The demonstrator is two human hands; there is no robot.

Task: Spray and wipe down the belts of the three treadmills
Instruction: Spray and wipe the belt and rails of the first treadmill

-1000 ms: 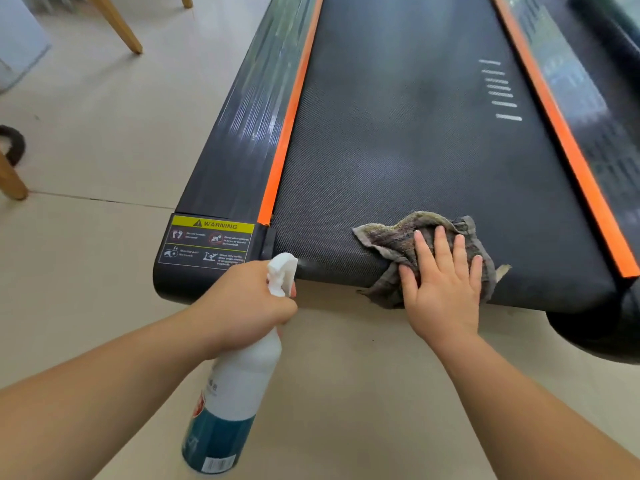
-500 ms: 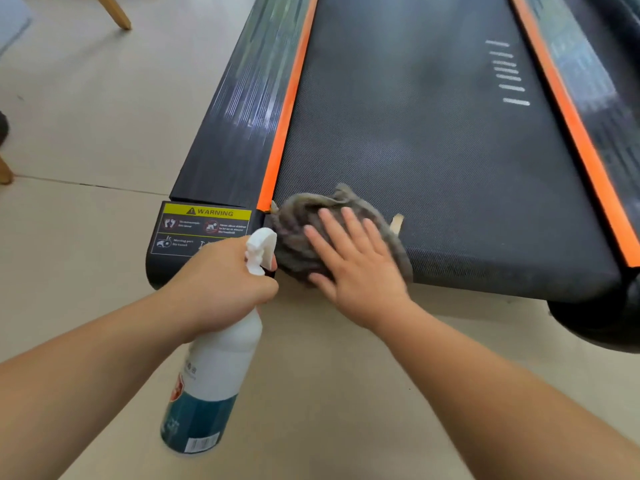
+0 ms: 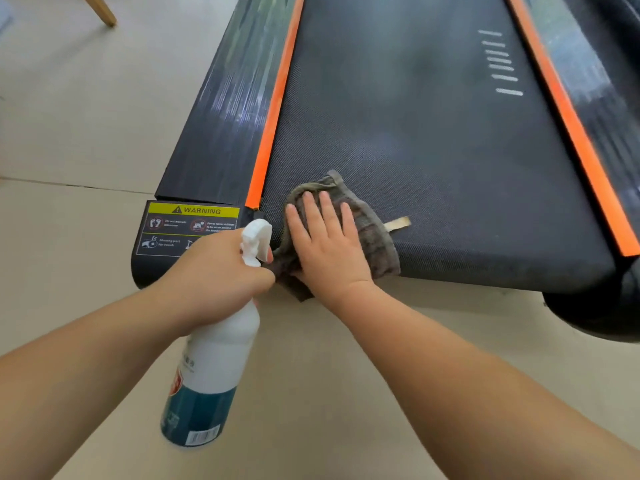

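Observation:
A black treadmill belt (image 3: pixel 433 140) runs away from me between two orange side strips (image 3: pixel 273 112). A grey-brown cloth (image 3: pixel 372 233) lies crumpled at the belt's near left corner, and my right hand (image 3: pixel 325 244) presses flat on it with straight, spread fingers. Part of the cloth hangs over the belt's near edge. My left hand (image 3: pixel 214 275) grips the neck of a white spray bottle (image 3: pixel 211 362) with a teal base, its white nozzle pointing toward the belt beside the cloth.
A black side rail (image 3: pixel 221 109) with a yellow warning label (image 3: pixel 192 225) borders the belt on the left. A second dark treadmill edge (image 3: pixel 609 81) lies at the right. Beige floor tiles (image 3: pixel 76 116) surround them; a wooden leg (image 3: pixel 100 10) stands at the top left.
My right hand slid the cloth from the middle of the belt's near edge leftward to the left corner, then slightly back right. The bottle stayed in my left hand.

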